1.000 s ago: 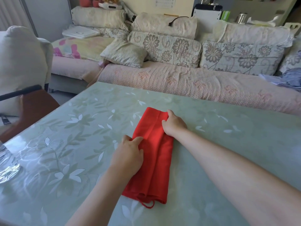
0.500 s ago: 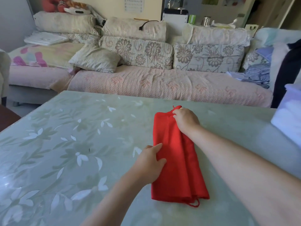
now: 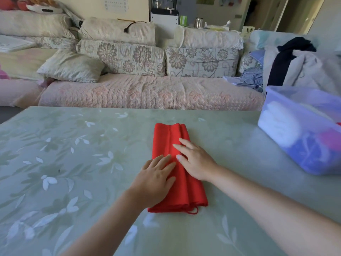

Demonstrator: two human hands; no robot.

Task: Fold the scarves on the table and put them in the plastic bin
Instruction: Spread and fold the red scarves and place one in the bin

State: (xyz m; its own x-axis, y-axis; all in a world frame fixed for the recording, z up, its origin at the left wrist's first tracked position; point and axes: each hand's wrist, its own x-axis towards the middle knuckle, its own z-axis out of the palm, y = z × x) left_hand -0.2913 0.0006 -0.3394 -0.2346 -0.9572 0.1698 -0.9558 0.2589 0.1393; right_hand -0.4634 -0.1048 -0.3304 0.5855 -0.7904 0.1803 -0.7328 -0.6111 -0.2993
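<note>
Scarf (image 3: 171,137), red, lies folded into a long narrow strip mid-table (image 3: 73,163), running from 6 to 12 o'clock, far end a bit narrower than the near end. A thin loose thread loops out at the near edge, approx 5 o'clock of the strip.

My left hand (image 3: 155,180) lies flat on the near-left part of the strip, fingers straight and spread, pointing to 1 o'clock, palm partly over the cloth's left edge. My right hand (image 3: 195,163) lies flat on the right side, fingers straight, pointing to 10 o'clock, tips reaching the strip's middle crease. Both press down w/ open palms; neither curls round or pinches the fabric. The two sets of fingertips sit just beside each other.

Plastic bin (image 3: 287,137) stands at 2 o'clock from the scarf, on the table's right side, well apart from the strip. It's translucent w/ a bluish tint and holds fabrics: white at the left end, blue/purple nearer me, a pink bit at the right; blur hides the rest. Table top is pale green w/ a white leaf print.

Sofa (image 3: 147,93) at 12 o'clock beyond the table: pink quilted cover, floral cushions, a loose pillow (image 3: 72,67) at 10 o'clock. Clothes pile (image 3: 302,65) at 1 o'clock behind the bin, w/ a dark garment draped on it
</note>
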